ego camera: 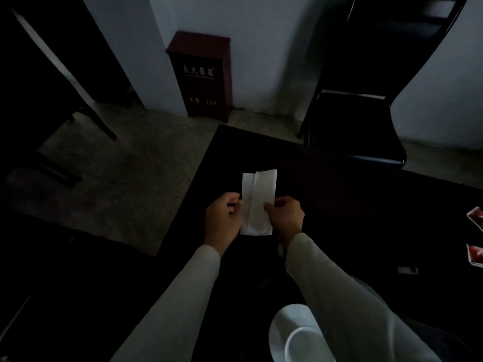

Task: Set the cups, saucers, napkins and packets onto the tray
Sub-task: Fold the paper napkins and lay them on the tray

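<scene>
both hands, left hand [222,220] and right hand [286,218], pinch one napkin [257,202]; one cup [308,343], two packets [477,236].

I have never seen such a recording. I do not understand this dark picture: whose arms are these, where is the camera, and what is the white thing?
There is no machine here. A person wears one camera on the head, so you look down along their two arms. The left hand and the right hand both pinch a folded white napkin over a dark table. Near the bottom, partly behind the right sleeve, a white cup stands on a saucer. At the right edge lie two red packets.
</scene>
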